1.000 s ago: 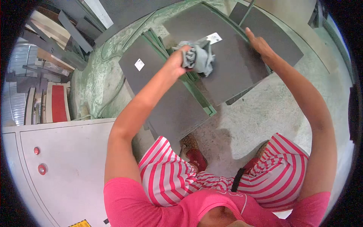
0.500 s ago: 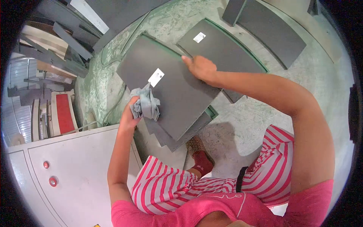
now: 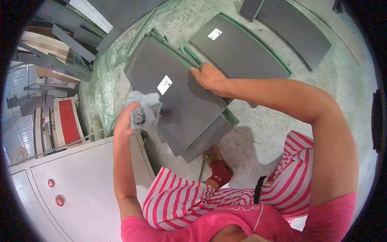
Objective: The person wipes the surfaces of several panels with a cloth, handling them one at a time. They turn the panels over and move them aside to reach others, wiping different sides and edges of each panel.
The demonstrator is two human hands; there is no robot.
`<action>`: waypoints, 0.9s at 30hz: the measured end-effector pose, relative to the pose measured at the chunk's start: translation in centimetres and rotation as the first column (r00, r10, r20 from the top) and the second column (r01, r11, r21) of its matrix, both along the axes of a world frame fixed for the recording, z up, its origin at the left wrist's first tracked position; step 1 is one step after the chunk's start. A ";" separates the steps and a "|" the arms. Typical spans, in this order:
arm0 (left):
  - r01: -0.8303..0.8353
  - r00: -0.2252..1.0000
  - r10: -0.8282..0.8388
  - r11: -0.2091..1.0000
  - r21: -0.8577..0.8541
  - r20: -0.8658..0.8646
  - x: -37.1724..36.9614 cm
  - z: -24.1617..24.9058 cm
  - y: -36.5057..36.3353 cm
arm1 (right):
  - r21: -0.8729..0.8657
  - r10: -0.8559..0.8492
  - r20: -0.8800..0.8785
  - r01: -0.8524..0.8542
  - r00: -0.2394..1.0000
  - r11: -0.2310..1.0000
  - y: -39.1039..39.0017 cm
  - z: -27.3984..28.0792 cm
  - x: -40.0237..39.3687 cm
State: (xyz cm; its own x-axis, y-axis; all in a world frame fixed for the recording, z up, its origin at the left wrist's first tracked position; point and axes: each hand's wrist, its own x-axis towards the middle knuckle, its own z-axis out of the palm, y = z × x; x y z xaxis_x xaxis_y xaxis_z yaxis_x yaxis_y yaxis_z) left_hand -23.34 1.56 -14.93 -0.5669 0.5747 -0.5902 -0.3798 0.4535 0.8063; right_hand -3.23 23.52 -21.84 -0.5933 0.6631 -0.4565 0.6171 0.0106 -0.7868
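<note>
My left hand is closed around a crumpled light blue-grey rag, just off the left edge of a dark grey panel. A white label sticks to this panel's face. My right hand grips the panel's upper right edge, where greenish edging shows; some of its fingers are hidden. The panel lies tilted over more stacked dark panels, whose lower corners show beneath it.
Another labelled dark panel lies beyond my right hand, with a curved dark panel farther right. A white cabinet with red buttons stands at lower left. Stacked boards fill the upper left. My foot is close below the stack.
My left hand and the rag have moved left, off the panel's face. The held panel has shifted slightly, and more of its green-edged underside shows beside my right hand.
</note>
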 end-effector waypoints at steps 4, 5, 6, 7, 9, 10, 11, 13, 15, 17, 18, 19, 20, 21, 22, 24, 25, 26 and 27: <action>-0.011 0.965 0.034 0.996 0.090 -0.260 1.3 6.7 2.2 | -0.036 0.031 -0.022 -0.032 0.999 0.999 0.2 0.7 0.4; -0.037 0.961 0.096 0.974 0.221 -0.261 2.6 8.5 3.0 | -0.032 0.032 -0.022 -0.033 0.999 0.999 0.2 0.6 0.6; -0.061 0.954 0.157 0.936 0.347 -0.256 3.1 9.2 3.8 | -0.043 0.060 -0.037 -0.062 0.998 0.997 0.6 -0.3 -0.1; -0.060 0.953 0.157 0.935 0.349 -0.259 3.3 9.5 4.6 | -0.053 0.086 -0.053 -0.089 0.995 0.995 1.0 -1.2 -0.5; -0.013 0.936 0.185 0.868 0.497 -0.298 3.7 9.5 6.5 | -0.072 0.151 -0.060 -0.155 0.987 0.985 1.9 -0.1 0.2; 0.022 0.955 0.140 0.845 0.534 -0.262 3.8 9.3 7.6 | -0.094 0.215 -0.065 -0.220 0.975 0.971 2.3 0.5 0.6; 0.029 0.956 0.133 0.844 0.536 -0.263 3.9 8.8 8.8 | -0.092 0.207 -0.065 -0.212 0.976 0.973 2.9 0.4 0.7; 0.049 0.978 0.064 0.856 0.515 -0.199 4.2 7.6 11.5 | -0.039 0.350 -0.022 -0.351 0.936 0.936 5.0 -0.3 0.6; 0.143 0.975 -0.029 0.841 0.521 -0.221 5.8 6.4 14.5 | 0.030 0.419 0.054 -0.421 0.906 0.907 7.7 1.3 2.0; 0.235 0.964 -0.126 0.819 0.523 -0.236 7.9 5.0 17.5 | 0.137 0.451 0.058 -0.455 0.891 0.880 11.0 3.3 5.0; 0.305 0.943 -0.184 0.813 0.496 -0.278 9.0 4.2 19.0 | 0.218 0.480 0.051 -0.479 0.876 0.851 13.5 3.2 6.7; 0.375 0.916 -0.242 0.801 0.467 -0.321 10.0 3.3 20.7 | 0.236 0.416 0.018 -0.408 0.909 0.882 16.6 2.3 8.3; 0.391 0.912 -0.264 0.793 0.467 -0.315 10.9 2.6 22.3 | 0.254 0.349 -0.017 -0.334 0.937 0.908 19.0 1.4 10.5; 0.502 0.841 -0.377 0.810 0.303 -0.388 11.5 1.7 23.9 | 0.351 0.289 -0.060 -0.251 0.955 0.902 19.9 2.1 14.4; 0.591 0.753 -0.490 0.797 0.124 -0.439 12.2 0.8 25.5 | 0.234 0.180 -0.056 -0.162 0.982 0.958 21.6 2.8 16.9; 0.690 0.526 -0.614 0.712 -0.127 -0.589 14.2 -2.4 29.2 | 0.252 -0.198 0.008 0.190 0.980 0.949 25.7 -0.1 22.6; 0.711 0.341 -0.607 0.666 -0.225 -0.717 15.3 -4.6 30.9 | 0.260 -0.294 0.043 0.274 0.955 0.926 27.2 -0.8 25.4; 0.706 0.141 -0.616 0.611 -0.357 -0.775 16.3 -11.2 31.9 | 0.224 -0.377 0.097 0.349 0.921 0.910 28.1 -6.7 27.8; 0.692 0.050 -0.650 0.571 -0.443 -0.758 17.7 -13.2 32.2 | 0.219 -0.390 0.098 0.362 0.916 0.906 28.8 -7.2 30.1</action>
State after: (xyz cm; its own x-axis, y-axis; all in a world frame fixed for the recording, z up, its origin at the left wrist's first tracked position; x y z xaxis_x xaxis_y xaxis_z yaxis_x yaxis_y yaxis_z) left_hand -5.60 33.80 -28.17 -0.0565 0.9927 -0.1068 0.8754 0.1006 0.4728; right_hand 26.88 52.33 -29.04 -0.2233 0.9074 -0.3561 0.7062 -0.1013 -0.7008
